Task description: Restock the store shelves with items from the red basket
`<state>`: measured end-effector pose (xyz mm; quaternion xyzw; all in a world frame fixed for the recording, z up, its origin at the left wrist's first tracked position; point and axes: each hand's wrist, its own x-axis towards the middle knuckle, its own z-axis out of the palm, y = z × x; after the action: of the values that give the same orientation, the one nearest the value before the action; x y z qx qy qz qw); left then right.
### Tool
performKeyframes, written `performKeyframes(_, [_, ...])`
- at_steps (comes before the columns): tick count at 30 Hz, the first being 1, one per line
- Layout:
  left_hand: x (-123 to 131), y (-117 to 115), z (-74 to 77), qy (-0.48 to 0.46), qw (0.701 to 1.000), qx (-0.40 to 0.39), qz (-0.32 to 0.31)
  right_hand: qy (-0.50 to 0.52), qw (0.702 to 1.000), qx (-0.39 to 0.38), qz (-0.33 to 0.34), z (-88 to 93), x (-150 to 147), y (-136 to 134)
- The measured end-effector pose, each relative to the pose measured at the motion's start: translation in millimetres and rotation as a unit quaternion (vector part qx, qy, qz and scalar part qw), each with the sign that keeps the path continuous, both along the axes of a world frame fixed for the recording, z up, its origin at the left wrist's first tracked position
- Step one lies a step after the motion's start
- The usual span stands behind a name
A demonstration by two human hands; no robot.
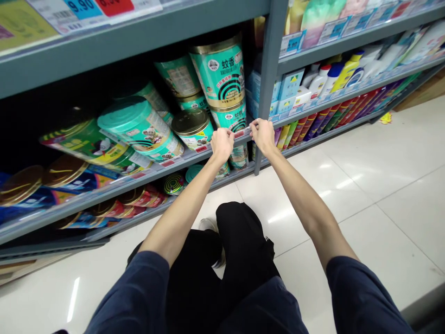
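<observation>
Both my hands reach to the front edge of a low store shelf [104,190]. My left hand [221,143] and my right hand [263,134] each pinch an end of a small red price tag [241,133] in the shelf's label strip. Their fingers are curled closed on it. Just behind the tag stand stacked teal mosquito-coil tins [222,69]. A lower tin with a gold lid [192,126] sits left of my left hand.
More teal and green tins [139,127] lie tilted on the shelf to the left. A grey shelf upright [267,88] stands right beside my right hand. Bottles and boxes [333,76] fill the shelves to the right. My knees in black trousers [239,246] are over a glossy white tile floor [382,176].
</observation>
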<state>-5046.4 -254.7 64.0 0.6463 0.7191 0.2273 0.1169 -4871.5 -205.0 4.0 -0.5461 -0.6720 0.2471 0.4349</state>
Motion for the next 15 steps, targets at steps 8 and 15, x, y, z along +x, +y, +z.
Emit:
performKeyframes(8, [-143,-214,52.8,-0.219,0.969,0.02,0.11,0.209,0.954,-0.21,0.04,-114.2,-64,-198])
performKeyframes(15, [-298,-541,24.0,-0.073,0.82,0.012,0.568,0.082,0.965,-0.227,0.1,-179.0,-104,-252])
